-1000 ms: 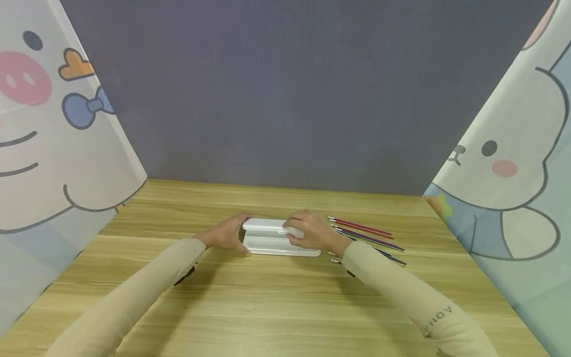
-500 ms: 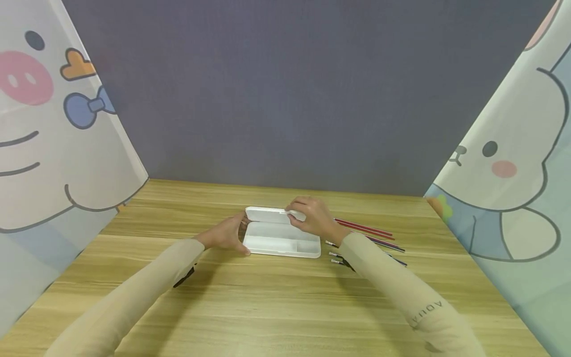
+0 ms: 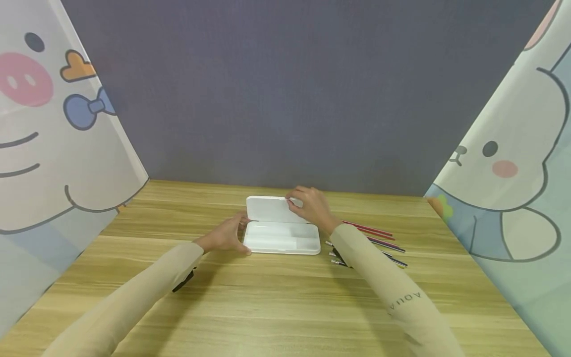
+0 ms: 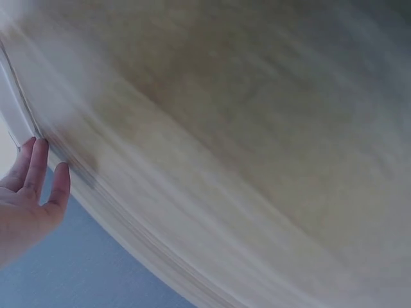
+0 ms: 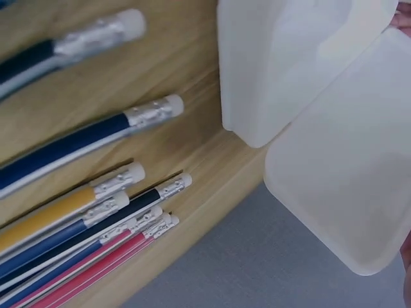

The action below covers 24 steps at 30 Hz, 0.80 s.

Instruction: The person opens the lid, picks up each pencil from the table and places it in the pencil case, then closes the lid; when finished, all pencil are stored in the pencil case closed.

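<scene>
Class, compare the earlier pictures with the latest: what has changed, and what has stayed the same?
The lid has swung up and back, away from the person, opening the box wider. The right hand moved with it, still pinching its edge. Neither hand let go. The left hand stays at the box's left end; the pencils lie as before.

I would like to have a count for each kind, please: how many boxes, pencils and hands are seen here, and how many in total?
Box: 1
Left hand and right hand: 2
Pencils: at least 7; they overlap, so the exact number is unclear
Total: at least 10
</scene>
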Each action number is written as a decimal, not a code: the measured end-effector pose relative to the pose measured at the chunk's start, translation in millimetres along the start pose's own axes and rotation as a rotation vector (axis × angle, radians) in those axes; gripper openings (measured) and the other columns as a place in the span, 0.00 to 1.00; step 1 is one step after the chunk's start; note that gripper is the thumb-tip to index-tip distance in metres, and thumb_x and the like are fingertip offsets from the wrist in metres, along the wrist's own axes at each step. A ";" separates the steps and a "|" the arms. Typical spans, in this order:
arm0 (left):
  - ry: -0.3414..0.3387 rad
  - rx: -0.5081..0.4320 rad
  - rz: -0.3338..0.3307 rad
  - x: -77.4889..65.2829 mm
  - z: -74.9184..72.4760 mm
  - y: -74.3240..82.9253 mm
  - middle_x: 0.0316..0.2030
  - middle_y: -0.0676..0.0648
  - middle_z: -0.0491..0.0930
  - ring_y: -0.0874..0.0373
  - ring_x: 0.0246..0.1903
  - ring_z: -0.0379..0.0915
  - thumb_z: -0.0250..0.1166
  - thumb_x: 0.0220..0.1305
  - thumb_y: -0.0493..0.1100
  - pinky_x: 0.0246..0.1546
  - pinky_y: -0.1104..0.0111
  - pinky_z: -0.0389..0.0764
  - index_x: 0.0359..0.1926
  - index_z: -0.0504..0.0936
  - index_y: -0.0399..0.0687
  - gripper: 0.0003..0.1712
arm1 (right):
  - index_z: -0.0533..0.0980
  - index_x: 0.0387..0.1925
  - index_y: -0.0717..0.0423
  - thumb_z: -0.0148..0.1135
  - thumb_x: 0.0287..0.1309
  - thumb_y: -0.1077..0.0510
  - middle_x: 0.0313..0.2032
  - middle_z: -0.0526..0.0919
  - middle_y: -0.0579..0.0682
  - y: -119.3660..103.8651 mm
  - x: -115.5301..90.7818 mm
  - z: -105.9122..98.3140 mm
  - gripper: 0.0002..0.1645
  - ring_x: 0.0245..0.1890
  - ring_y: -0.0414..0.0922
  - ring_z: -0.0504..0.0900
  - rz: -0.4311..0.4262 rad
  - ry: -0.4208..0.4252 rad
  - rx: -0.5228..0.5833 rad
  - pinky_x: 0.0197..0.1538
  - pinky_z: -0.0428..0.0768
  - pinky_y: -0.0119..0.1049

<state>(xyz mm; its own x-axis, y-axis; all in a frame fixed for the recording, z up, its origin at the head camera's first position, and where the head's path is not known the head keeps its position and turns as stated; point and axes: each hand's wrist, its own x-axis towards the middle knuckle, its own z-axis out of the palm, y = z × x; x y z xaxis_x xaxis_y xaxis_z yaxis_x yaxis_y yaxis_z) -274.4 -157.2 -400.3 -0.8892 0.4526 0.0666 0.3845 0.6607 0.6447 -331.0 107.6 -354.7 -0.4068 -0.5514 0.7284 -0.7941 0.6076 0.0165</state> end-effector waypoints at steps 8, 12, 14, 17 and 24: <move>0.003 -0.004 0.004 -0.6 -0.2 0.2 0.54 0.33 0.69 0.39 0.52 0.67 0.79 0.30 0.42 0.57 0.52 0.70 0.58 0.58 0.30 0.55 | 0.83 0.31 0.51 0.62 0.50 0.58 0.30 0.85 0.45 8.5 7.5 7.2 0.06 0.24 0.42 0.81 0.072 -0.050 -0.016 0.26 0.78 0.34; 0.001 0.001 0.002 -0.5 0.1 -1.9 0.54 0.32 0.69 0.39 0.52 0.68 0.79 0.31 0.43 0.56 0.53 0.71 0.58 0.58 0.31 0.54 | 0.83 0.31 0.51 0.62 0.51 0.58 0.32 0.85 0.46 10.6 11.1 7.9 0.06 0.27 0.43 0.82 0.113 -0.096 -0.017 0.30 0.80 0.37; 0.002 0.001 0.005 -0.2 0.3 -2.8 0.54 0.33 0.69 0.40 0.52 0.68 0.79 0.31 0.43 0.56 0.53 0.71 0.58 0.59 0.31 0.54 | 0.83 0.32 0.51 0.62 0.51 0.58 0.33 0.85 0.46 12.0 12.1 8.6 0.06 0.29 0.44 0.83 0.133 -0.113 -0.016 0.32 0.80 0.38; -0.001 -0.002 0.001 -0.1 0.5 -2.9 0.54 0.33 0.69 0.40 0.52 0.68 0.79 0.31 0.44 0.56 0.53 0.71 0.58 0.59 0.32 0.53 | 0.83 0.33 0.51 0.61 0.51 0.58 0.34 0.85 0.46 13.7 13.1 9.6 0.07 0.31 0.45 0.83 0.156 -0.136 -0.019 0.34 0.80 0.39; 0.005 0.021 -0.006 -0.2 -0.7 -2.2 0.53 0.34 0.71 0.41 0.52 0.68 0.79 0.30 0.45 0.55 0.53 0.71 0.57 0.62 0.33 0.52 | 0.82 0.36 0.50 0.61 0.51 0.58 0.37 0.85 0.48 16.1 15.9 10.4 0.09 0.36 0.47 0.83 0.212 -0.215 -0.015 0.39 0.80 0.42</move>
<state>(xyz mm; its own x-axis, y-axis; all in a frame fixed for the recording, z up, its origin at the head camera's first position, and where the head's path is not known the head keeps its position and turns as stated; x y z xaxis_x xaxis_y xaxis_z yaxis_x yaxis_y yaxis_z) -275.2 -159.1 -401.2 -0.8927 0.4457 0.0671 0.3845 0.6756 0.6291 -354.9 102.7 -350.0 -0.6505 -0.5184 0.5550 -0.6750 0.7296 -0.1096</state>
